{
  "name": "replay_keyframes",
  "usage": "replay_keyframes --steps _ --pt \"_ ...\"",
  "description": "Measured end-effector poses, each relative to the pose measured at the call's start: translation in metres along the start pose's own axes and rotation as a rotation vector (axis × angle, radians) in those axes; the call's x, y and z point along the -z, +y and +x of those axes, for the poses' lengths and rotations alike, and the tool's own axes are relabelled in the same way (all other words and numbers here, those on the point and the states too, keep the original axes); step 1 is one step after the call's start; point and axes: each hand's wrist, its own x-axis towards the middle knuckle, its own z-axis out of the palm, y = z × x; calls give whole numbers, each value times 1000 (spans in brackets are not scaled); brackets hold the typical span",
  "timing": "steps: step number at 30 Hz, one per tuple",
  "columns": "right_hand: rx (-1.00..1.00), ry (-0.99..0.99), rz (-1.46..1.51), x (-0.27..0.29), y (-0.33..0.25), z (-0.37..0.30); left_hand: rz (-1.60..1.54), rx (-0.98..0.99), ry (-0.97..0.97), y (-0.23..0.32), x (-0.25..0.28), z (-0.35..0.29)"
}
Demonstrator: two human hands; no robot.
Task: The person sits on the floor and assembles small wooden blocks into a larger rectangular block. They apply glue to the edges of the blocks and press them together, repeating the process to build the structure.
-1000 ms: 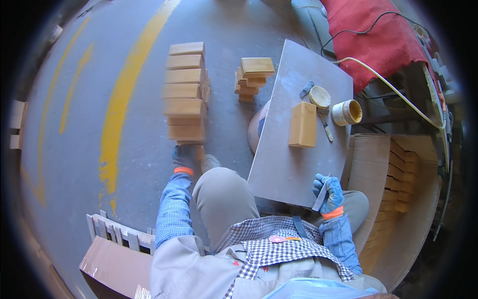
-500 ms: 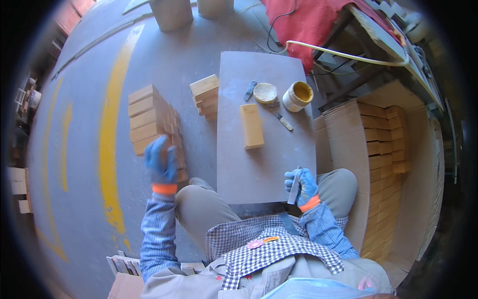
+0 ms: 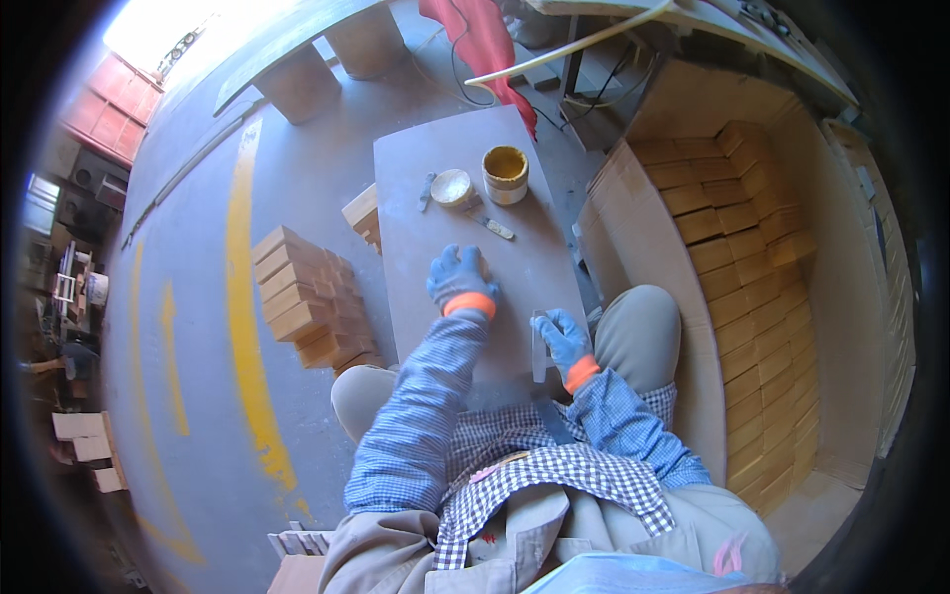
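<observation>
My left hand [image 3: 458,274], in a blue glove with an orange cuff, is over the grey board table [image 3: 524,267] with its fingers curled down. A tan patch shows by its thumb; what it grips is mostly hidden. At the near right of the board, my right hand [image 3: 567,343], gloved alike, pinches a thin flat grey scraper [image 3: 539,356]. Farther off stand a tub of yellow-brown putty [image 3: 506,176] and a shallow round dish of white paste [image 3: 452,188]. Beside them lie a putty knife [image 3: 498,229] and a small blue item [image 3: 427,191].
Wooden blocks [image 3: 307,297] are stacked on the floor to the left, with a smaller pile [image 3: 364,213] by the board. An open cardboard carton [image 3: 653,257] holding rows of blocks stands at the right. A pale hose [image 3: 569,49] and red cloth [image 3: 480,45] hang beyond.
My left hand has swung from beside the floor stack to over the board. The wooden block that lay on the board no longer shows. The whole view has shifted; my right hand keeps the scraper.
</observation>
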Motion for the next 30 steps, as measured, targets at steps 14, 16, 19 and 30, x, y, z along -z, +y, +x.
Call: replay_keyframes --steps 14,16,19,30 --pt "-25 -67 -543 -34 -1 -9 -213 172 129 -45 -1 -61" --pt "16 -78 -579 -33 -3 -11 -295 119 190 -43 -6 -62" --pt "93 -84 -651 -30 0 -15 -357 83 259 -44 -12 -60" --pt "459 16 -881 -110 -32 99 -282 18 242 -52 -21 -57"
